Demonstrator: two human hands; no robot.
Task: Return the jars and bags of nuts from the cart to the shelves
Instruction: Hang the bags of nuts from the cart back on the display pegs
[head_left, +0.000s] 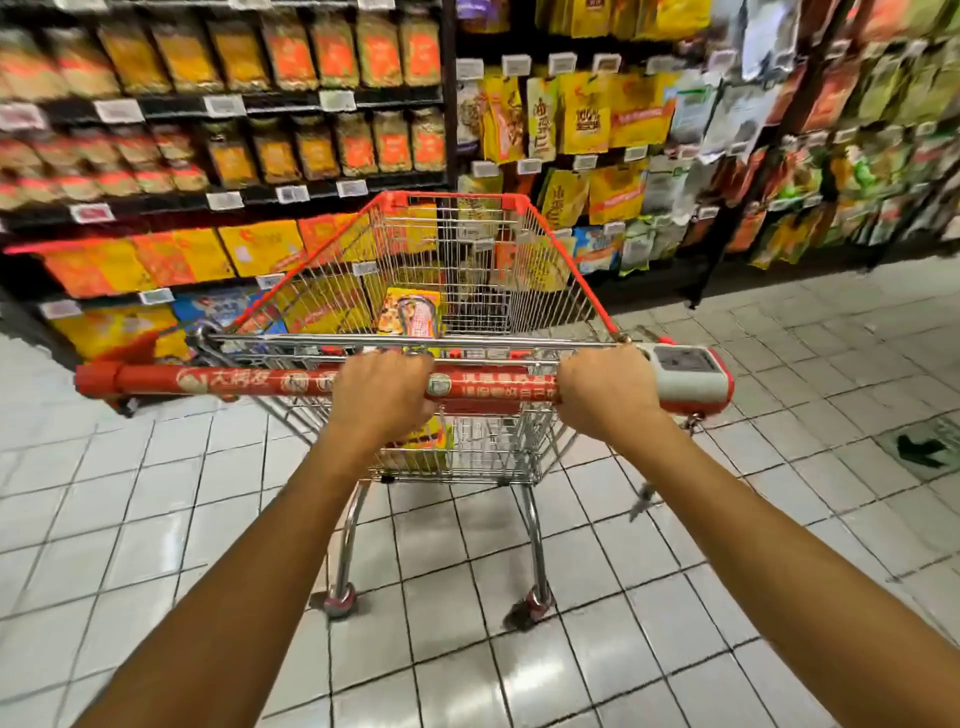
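Observation:
A wire shopping cart (540, 270) with red trim stands in front of me on the tiled floor. My left hand (382, 397) grips its red handle bar (234, 382) near the middle. My right hand (605, 392) grips the same bar further right, beside the grey coin lock (685, 371). A yellow bag of nuts (413, 312) lies at the bottom of the basket, partly hidden behind the handle and my left hand. Shelves of jars (311, 140) fill the wall at the upper left.
Hanging bags of nuts and snacks (597, 114) cover the racks straight ahead and to the right. Orange and yellow boxes (171, 260) sit on the lower left shelves, close to the cart's left side. A green arrow marker (919, 449) lies on the floor tiles at right.

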